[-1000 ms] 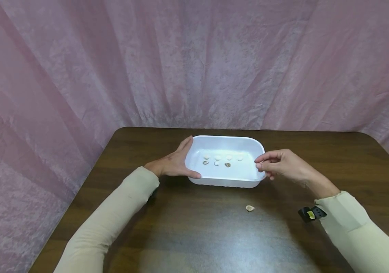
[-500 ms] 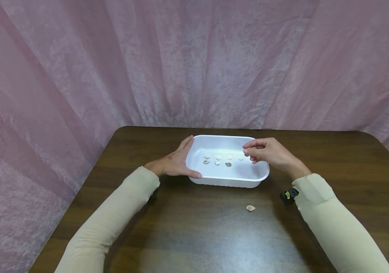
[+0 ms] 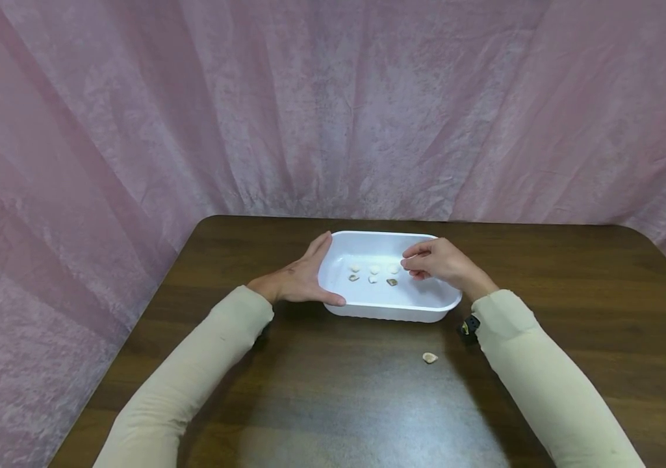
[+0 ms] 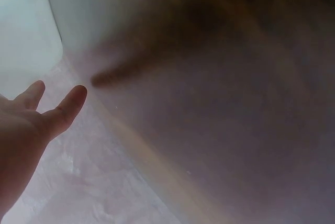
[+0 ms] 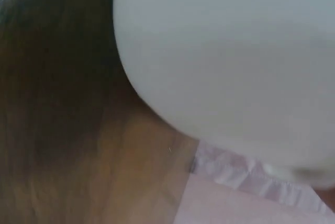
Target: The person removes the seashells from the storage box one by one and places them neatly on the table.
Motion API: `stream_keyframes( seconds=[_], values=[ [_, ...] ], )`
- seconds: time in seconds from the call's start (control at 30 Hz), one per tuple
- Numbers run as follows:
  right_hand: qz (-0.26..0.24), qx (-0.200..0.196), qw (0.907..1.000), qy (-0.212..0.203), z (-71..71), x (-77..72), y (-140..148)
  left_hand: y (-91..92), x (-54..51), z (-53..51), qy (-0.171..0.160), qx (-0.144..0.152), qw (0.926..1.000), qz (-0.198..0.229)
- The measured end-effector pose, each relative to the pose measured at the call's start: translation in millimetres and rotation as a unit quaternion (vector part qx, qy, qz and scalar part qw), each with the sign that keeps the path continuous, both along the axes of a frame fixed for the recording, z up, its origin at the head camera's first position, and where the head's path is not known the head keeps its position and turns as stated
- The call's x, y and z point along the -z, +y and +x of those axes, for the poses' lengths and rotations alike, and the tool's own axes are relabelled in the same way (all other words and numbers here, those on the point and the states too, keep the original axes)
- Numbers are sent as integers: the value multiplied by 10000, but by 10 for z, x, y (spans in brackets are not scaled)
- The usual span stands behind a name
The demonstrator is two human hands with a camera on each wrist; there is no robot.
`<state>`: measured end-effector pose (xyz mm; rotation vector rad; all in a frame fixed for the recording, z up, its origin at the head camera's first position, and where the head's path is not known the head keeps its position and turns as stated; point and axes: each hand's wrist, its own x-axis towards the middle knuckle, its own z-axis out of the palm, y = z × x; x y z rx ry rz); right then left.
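Note:
A white tray [image 3: 391, 298] stands on the table in the head view. Several small seashells [image 3: 392, 282], pale and brownish, lie in rows on its floor. My left hand [image 3: 303, 276] steadies the tray's left end, fingers straight and thumb stretched over the front rim. In the left wrist view that hand [image 4: 31, 124] shows extended fingers. My right hand [image 3: 438, 263] is over the right part of the tray, thumb and forefinger pinching a small seashell that the fingers mostly hide. It covers the right end of the back row. The right wrist view is mostly tray wall [image 5: 225, 67].
One more seashell [image 3: 429, 358] lies on the dark wooden table [image 3: 333, 390], in front of the tray and to the right. A pink curtain [image 3: 333, 110] hangs behind the table's far edge.
My right hand has moved left from the tray's right rim to above its inside, now hiding a back-row seashell. The left hand and the tray have hardly moved.

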<state>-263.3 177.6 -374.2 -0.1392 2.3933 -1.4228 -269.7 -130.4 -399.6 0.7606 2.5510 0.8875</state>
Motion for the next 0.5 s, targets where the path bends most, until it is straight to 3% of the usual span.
stream_keyframes(
  seconds=[0.23, 0.5],
  values=[
    [-112, 315, 9988, -349, -9, 159, -144, 5, -3, 2, 15, 6, 10000, 32],
    [-104, 598, 9979, -222, -18, 221, -179, -7, 0, 4, -40, -64, 10000, 22]
  ],
)
